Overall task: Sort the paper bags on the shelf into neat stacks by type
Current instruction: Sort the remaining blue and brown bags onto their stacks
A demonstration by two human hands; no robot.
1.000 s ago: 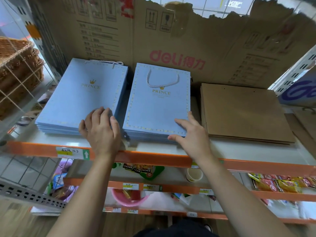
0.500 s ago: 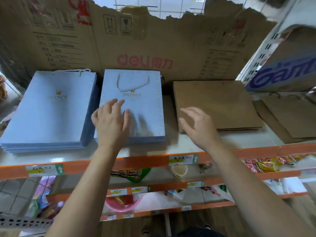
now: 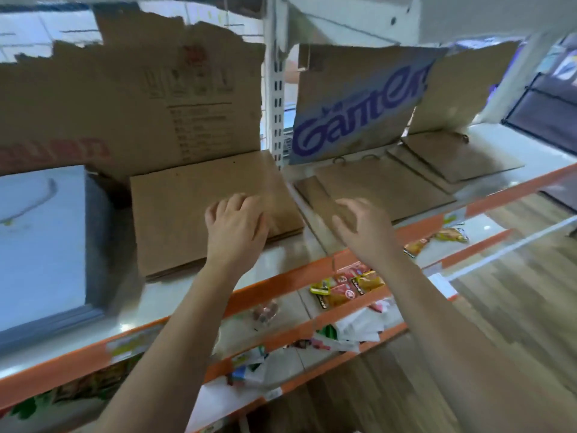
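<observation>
Step in hand, as judged: consolidating the brown kraft bags. Left hand point(image 3: 235, 226): fingers loosely bent, gripping nothing, set over the near right corner of the brown bag stack point(image 3: 199, 210); contact not confirmable through motion blur. Right hand point(image 3: 363, 228): fingers spread and relaxed, empty, hovering just short of the loose brown bags point(image 3: 384, 185), lying overlapped and askew directly beyond the fingertips in the next bay. Further out and to the right of that hand: handled brown bags point(image 3: 459, 157), fanned rather than squared. Well to the left of the left hand: blue bag stack point(image 3: 40, 245), edges aligned. Below both wrists: orange shelf edge point(image 3: 281, 285). For the next move, probably: lower the right hand flat onto the nearest loose bag, pinch its near edge, and check for handles before choosing a pile. Match size and handle type first; do not merge on colour alone. Steady the brown bag stack with the left hand while bringing sheets past the upright post point(image 3: 276, 98). Expect thin paper to drag neighbours; lift rather than push.
</observation>
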